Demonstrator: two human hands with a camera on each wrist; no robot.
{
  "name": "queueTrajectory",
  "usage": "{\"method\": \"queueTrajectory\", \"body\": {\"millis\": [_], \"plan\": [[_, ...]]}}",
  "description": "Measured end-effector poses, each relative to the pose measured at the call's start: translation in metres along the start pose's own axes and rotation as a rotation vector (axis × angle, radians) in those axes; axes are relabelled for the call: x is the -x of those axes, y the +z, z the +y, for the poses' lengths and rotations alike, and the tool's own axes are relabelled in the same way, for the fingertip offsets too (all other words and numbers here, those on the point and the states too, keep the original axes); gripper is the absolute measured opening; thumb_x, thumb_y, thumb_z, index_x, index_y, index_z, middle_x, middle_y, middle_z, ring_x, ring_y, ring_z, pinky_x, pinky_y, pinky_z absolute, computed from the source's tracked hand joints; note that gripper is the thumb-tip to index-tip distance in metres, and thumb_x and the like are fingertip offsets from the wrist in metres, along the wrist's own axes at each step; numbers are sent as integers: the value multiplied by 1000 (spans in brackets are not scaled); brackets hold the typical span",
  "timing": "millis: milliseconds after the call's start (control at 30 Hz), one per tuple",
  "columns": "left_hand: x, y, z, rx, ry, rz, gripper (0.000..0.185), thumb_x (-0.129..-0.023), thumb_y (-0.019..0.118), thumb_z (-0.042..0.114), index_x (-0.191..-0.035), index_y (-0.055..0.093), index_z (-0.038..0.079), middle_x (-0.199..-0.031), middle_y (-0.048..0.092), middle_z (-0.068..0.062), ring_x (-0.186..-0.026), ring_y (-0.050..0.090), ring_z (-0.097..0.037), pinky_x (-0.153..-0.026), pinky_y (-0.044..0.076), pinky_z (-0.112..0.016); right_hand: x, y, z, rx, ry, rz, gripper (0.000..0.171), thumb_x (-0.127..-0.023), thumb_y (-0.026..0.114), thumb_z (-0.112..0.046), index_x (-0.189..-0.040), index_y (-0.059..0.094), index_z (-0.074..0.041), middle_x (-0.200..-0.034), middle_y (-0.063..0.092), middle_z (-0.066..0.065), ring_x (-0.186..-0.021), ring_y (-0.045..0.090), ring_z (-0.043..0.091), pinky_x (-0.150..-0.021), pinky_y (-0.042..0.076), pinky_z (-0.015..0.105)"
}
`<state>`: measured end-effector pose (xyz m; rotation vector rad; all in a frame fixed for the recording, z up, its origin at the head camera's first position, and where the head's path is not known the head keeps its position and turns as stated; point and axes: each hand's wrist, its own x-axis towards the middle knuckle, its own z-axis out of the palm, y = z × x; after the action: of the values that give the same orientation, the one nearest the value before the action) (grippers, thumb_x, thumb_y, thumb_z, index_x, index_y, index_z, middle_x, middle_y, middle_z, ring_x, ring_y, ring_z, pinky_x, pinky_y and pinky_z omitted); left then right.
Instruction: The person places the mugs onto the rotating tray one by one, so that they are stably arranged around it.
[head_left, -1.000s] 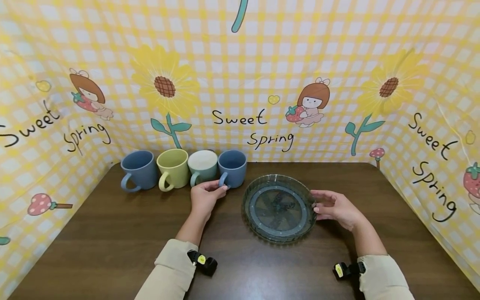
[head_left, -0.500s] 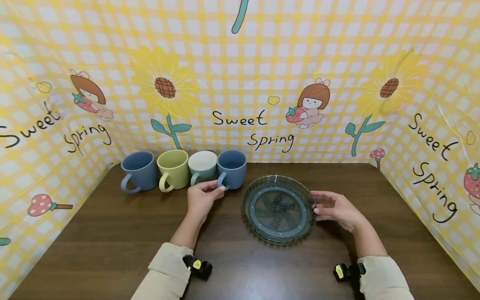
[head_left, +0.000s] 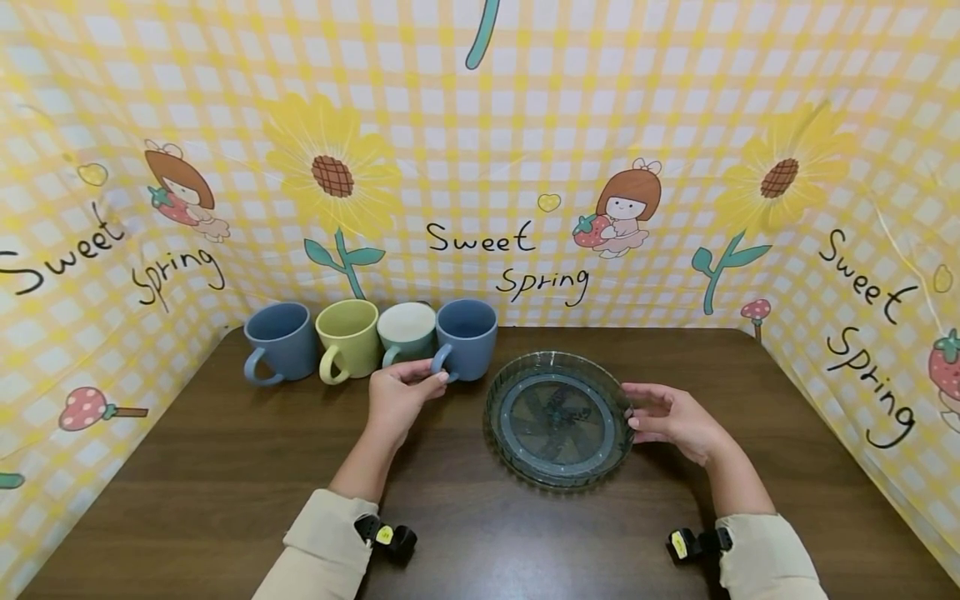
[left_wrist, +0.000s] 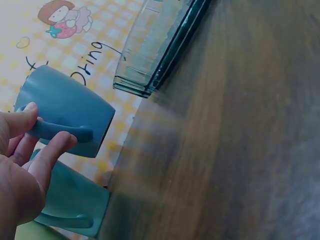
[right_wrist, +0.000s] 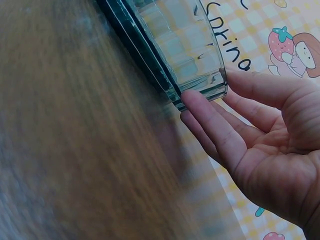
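My left hand [head_left: 429,377] pinches the handle of a blue mug [head_left: 471,332], the rightmost of a row at the back of the table. The left wrist view shows the thumb and fingers [left_wrist: 55,145] closed round that handle, with the blue mug [left_wrist: 70,107] standing on the table. A clear, dark-tinted glass plate [head_left: 558,477] lies flat at the middle. My right hand [head_left: 637,408] rests at its right rim. In the right wrist view, straight fingers [right_wrist: 210,117] touch the ribbed wall of the plate [right_wrist: 170,50].
Left of the held mug stand a teal mug [head_left: 405,332], a yellow-green mug [head_left: 348,335] and another blue mug [head_left: 279,337], all with handles facing front. The brown wooden table [head_left: 225,475] is walled on three sides by a yellow checked cloth [head_left: 480,167].
My left forearm has drifted a little to the left while the hand keeps its hold on the mug handle. The right hand and the plate have not moved.
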<state>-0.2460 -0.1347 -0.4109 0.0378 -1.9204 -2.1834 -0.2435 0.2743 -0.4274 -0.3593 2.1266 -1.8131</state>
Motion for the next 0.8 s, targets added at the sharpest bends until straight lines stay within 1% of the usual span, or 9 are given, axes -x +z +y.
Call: {"method": "queueTrajectory", "body": {"millis": [200,467,600,800], "plan": [[1,0,5,0,6,-18,27,-79,75,-12,-104,67,-18,-84,71,-14,-70,71,-18,-68,61,-34,0,1,-1,3,2,3,67,-89,68,1,-144,32,12,-145,33,34,-113,54,31,-82,59,42],[1,2,10,-17,19,-42,27,-79,74,-11,-105,67,-17,-87,70,-13,-69,70,-16,-69,61,-34,1,2,-2,4,1,6,66,-89,68,1,-144,32,13,-146,32,34,-113,54,31,-82,58,43],[1,3,13,-21,31,-65,28,-80,74,-11,-106,66,-17,-88,70,-14,-69,70,-16,-69,61,-34,1,2,-2,1,-1,7,66,-89,68,1,-144,32,13,-146,32,35,-113,54,31,-82,58,43],[0,6,15,-14,29,-95,31,-81,73,-10,-109,64,-19,-92,71,-17,-70,71,-17,-70,61,-34,2,2,-3,4,-1,7,67,-89,68,1,-144,32,13,-145,33,35,-112,55,30,-82,59,42]]}}
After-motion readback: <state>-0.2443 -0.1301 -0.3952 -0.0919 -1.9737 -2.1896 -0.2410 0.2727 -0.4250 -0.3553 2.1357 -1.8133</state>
